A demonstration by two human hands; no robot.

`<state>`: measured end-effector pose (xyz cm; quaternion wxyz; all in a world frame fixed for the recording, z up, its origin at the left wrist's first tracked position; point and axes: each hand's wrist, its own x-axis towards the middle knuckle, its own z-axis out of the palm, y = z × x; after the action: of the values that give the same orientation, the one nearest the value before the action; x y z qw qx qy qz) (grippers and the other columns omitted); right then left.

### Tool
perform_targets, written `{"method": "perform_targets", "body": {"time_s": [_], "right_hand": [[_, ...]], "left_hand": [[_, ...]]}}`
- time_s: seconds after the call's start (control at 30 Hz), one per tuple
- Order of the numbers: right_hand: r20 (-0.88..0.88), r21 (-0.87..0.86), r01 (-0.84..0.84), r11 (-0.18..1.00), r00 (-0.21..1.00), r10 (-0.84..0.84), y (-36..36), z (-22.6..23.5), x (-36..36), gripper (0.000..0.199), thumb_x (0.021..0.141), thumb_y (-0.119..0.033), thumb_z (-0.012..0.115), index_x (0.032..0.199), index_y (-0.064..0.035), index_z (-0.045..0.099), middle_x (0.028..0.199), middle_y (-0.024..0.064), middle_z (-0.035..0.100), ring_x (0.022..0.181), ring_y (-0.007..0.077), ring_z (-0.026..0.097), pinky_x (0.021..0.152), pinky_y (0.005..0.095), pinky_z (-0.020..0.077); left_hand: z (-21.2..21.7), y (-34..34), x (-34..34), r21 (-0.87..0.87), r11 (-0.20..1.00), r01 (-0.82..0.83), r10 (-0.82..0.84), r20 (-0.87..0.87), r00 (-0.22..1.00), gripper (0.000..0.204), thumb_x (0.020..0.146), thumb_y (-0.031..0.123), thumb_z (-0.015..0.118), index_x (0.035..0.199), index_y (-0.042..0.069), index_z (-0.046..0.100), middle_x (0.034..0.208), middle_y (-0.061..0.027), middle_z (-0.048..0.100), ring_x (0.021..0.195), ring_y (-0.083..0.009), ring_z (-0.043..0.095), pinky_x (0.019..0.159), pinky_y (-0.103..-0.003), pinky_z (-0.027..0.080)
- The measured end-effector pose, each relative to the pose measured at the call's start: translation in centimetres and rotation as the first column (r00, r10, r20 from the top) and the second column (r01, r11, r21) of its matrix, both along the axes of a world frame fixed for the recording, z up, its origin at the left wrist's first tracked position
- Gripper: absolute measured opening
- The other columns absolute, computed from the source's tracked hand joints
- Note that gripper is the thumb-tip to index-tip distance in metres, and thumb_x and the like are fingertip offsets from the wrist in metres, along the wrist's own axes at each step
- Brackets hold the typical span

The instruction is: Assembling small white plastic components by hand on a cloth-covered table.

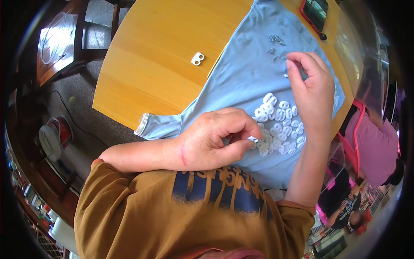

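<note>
My left hand [215, 140] is closed in a pinch, with a small white plastic piece [252, 139] between thumb and forefinger. Just beyond it, a heap of white oval plastic pieces [280, 114], many with two holes, lies on a light blue cloth [233, 88]. Over the cloth's right side, my right hand [312, 84] has thumb and forefinger brought together; whether they grip something is too small to see. Near those fingertips lie several tiny grey metal pieces [275, 39], perhaps springs or screws. A single white two-holed piece [197, 58] sits apart on the wood.
The cloth covers the right part of a yellow wooden table [155, 56]. A phone in a red case [315, 15] rests at the far right. Wooden furniture [60, 43] stands to the left. Beyond the right edge are a pink-clad person [373, 142] and a red chair frame [354, 134].
</note>
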<state>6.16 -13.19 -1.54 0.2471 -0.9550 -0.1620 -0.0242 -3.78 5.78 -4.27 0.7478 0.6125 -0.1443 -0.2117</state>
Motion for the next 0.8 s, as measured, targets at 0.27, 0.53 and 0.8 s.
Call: {"method": "perform_targets", "body": {"time_s": [0.27,0.53,0.8], "right_hand": [[-0.389,0.099,0.068,0.993,0.921,-0.024,-1.0,-0.1,2.0,0.009,0.076,-0.005,0.060,0.081,0.0025,0.057,0.075,0.0085,0.056,0.067,0.0160,0.055,0.061,0.0272,0.0442],[-0.349,0.195,0.107,0.975,0.937,-0.033,-0.3,0.7,0.7,0.004,0.077,-0.002,0.058,0.079,0.0020,0.056,0.078,0.0040,0.056,0.068,0.0091,0.052,0.062,0.0229,0.0428],[-0.417,0.724,0.288,0.628,0.907,0.065,0.0,2.7,-6.8,0.016,0.076,0.010,0.058,0.090,0.0032,0.054,0.087,0.0077,0.058,0.077,0.0106,0.055,0.071,0.0206,0.0437]], "left_hand": [[0.1,0.0,0.0,-0.002,1.000,0.001,-0.001,-0.010,1.000,0.010,0.078,0.000,0.059,0.088,0.002,0.060,0.081,-0.0057,0.059,0.069,-0.0138,0.055,0.058,-0.025,0.043],[0.0,0.1,-0.1,-0.317,0.942,-0.109,-0.024,-0.388,0.921,0.015,0.085,0.003,0.058,0.100,0.001,0.056,0.086,0.0001,0.058,0.073,-0.0037,0.052,0.061,-0.018,0.043],[1.6,0.3,0.5,-0.393,0.904,-0.165,-0.014,-0.413,0.910,0.022,0.086,0.002,0.054,0.108,-0.001,0.055,0.089,-0.0058,0.062,0.070,-0.0055,0.055,0.059,-0.018,0.046]]}}
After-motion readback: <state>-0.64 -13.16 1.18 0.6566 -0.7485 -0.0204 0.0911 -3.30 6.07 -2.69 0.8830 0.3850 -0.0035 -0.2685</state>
